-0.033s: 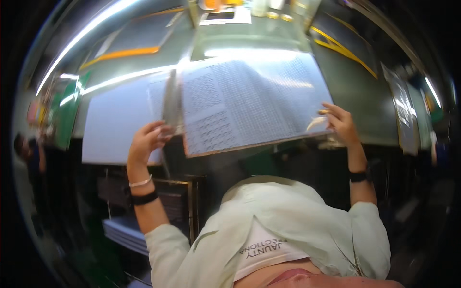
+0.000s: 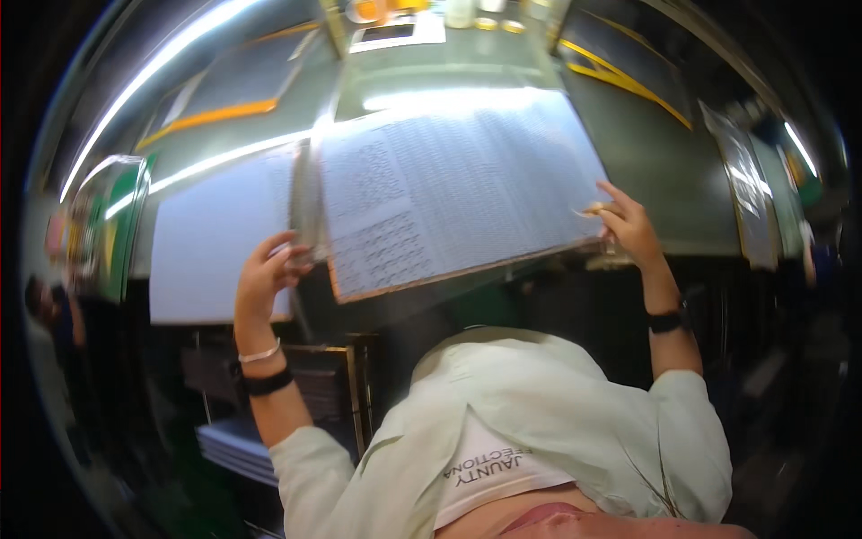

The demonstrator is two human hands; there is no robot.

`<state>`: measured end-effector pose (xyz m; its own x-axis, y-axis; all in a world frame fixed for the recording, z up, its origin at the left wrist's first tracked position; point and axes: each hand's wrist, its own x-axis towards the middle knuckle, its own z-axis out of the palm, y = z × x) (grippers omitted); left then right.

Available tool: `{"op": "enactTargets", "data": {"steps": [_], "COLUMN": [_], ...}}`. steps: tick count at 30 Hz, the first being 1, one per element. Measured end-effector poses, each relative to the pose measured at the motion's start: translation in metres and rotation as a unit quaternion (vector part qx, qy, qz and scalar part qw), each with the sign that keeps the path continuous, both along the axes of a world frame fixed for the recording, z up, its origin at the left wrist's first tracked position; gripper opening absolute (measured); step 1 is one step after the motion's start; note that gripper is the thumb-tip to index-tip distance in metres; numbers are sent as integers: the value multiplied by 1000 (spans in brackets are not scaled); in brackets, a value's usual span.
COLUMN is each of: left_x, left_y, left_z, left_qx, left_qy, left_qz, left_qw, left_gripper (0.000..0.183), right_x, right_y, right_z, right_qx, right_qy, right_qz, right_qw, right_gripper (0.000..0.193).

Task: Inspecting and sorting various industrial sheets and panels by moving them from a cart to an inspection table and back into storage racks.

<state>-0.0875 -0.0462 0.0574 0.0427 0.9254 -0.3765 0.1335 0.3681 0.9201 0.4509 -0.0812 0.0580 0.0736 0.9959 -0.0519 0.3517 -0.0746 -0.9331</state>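
Note:
A large pale blue printed sheet [image 2: 467,180], covered with rows of small dark marks, lies on the table in front of me. Next to its lower left corner is my left hand [image 2: 272,269], fingers curled together; what they pinch, if anything, is blurred. A second, plain pale blue sheet [image 2: 215,238] extends to the left, partly behind that hand. At the printed sheet's right edge, my right hand [image 2: 631,225] pinches a small tan piece [image 2: 594,210] between thumb and fingers; its kind cannot be made out.
Dark panels with yellow-orange edges lie at the far left [image 2: 224,81] and far right [image 2: 628,76]. A white paper with a dark rectangle [image 2: 395,34] lies at the back, near small bottles [image 2: 460,13]. Stacked sheets [image 2: 235,449] sit below the table. Another person [image 2: 54,310] stands far left.
The table scene has shifted slightly left in the picture. The bright glare and ripple on the printed sheet's right side have lessened. Both hands stay near the sheet's edges.

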Motion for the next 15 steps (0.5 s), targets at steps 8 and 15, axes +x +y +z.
{"op": "enactTargets", "data": {"steps": [8,15], "left_x": [60,81], "left_y": [-25,-58], "left_z": [-12,-33], "left_qx": [-43,113], "left_qy": [13,74], "left_qz": [-9,68], "left_qw": [999,989], "left_gripper": [43,31], "right_x": [58,47], "right_y": [-22,-23], "right_z": [-38,-40], "right_qx": [-37,75], "right_qy": [-11,-240], "right_qz": [-170,-165], "right_qw": [985,954], "right_gripper": [11,9]}}
